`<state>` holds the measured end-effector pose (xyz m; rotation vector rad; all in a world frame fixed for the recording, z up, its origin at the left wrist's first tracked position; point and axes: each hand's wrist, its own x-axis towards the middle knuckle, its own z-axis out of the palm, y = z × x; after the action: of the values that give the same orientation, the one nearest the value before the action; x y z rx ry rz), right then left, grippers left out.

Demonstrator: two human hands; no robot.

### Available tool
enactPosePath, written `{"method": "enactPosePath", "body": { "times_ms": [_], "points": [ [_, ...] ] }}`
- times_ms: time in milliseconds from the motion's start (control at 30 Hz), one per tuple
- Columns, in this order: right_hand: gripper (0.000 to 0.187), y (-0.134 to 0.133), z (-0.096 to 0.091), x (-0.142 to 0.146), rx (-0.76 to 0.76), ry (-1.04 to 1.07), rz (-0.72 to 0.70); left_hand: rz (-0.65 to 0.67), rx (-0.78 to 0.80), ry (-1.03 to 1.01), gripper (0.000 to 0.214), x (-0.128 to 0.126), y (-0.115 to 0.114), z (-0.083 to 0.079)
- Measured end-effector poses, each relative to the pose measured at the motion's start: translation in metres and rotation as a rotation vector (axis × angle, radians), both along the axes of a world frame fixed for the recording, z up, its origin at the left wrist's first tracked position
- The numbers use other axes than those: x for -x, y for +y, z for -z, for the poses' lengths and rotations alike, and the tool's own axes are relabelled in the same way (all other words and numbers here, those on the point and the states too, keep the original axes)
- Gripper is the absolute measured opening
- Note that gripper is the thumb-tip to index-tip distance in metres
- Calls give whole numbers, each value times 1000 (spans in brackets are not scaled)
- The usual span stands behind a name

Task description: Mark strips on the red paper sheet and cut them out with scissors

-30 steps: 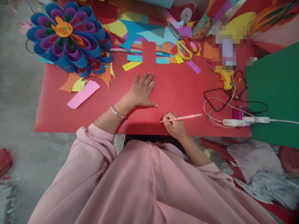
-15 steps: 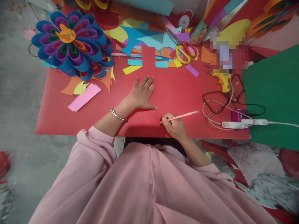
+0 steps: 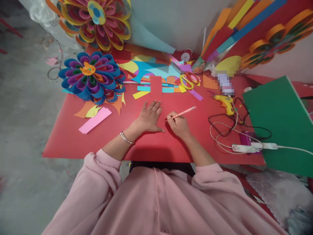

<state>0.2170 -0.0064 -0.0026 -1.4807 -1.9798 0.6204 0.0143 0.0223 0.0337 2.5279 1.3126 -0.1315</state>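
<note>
Working on a red strip [image 3: 156, 86]
Left hand [image 3: 149, 117] is lying open on it — right hand [image 3: 179, 125] is gripping a pencil [image 3: 182, 113].

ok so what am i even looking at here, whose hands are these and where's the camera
There is no machine here. A person in a pink top wears a camera on the head, so the one picture looks down over their own arms. The left hand lies flat and open on a big red sheet. The right hand grips a pencil, with its tip at that sheet. Farther off lie a blue paper flower, scissors, coloured paper scraps, a yellow glue gun with cables, and a green board on the right.
</note>
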Motion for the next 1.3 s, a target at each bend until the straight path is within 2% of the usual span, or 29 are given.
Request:
{"method": "enactPosePath", "body": {
  "times_ms": [200, 333, 433, 500, 567, 667, 800, 867, 1067, 1300],
  "points": [
    [30, 67, 9, 9, -83, 13, 88, 2, 5, 15, 120, -2, 1, -3],
    [29, 108, 14, 15, -82, 52, 120, 5, 6, 35, 121, -2, 2, -4],
    [32, 129, 15, 19, -83, 78, 148, 9, -2, 35, 121, -2, 2, -1],
    [36, 133, 15, 21, -84, 98, 163, 11, -14, 30, 121, -1, 1, 0],
    [40, 127, 13, 21, -97, 117, 152, 9, -18, 27, 119, 0, 1, 1],
    [42, 96, 8, 20, -111, 93, 108, 3, -10, 21, 116, 0, 1, -1],
    [30, 43, 6, 15, -127, -159, 55, 6, -26, -1, 118, 0, 0, 0],
    [28, 27, 8, 11, -106, -246, 66, 4, -37, -2, 118, 1, -1, 2],
    [28, 22, 18, -3, -74, -264, 59, 20, -61, 7, 115, 9, -6, 4],
    [28, 16, 20, -15, -86, -244, 64, 26, -56, 63, 123, 9, -13, -5]
  ]
}}
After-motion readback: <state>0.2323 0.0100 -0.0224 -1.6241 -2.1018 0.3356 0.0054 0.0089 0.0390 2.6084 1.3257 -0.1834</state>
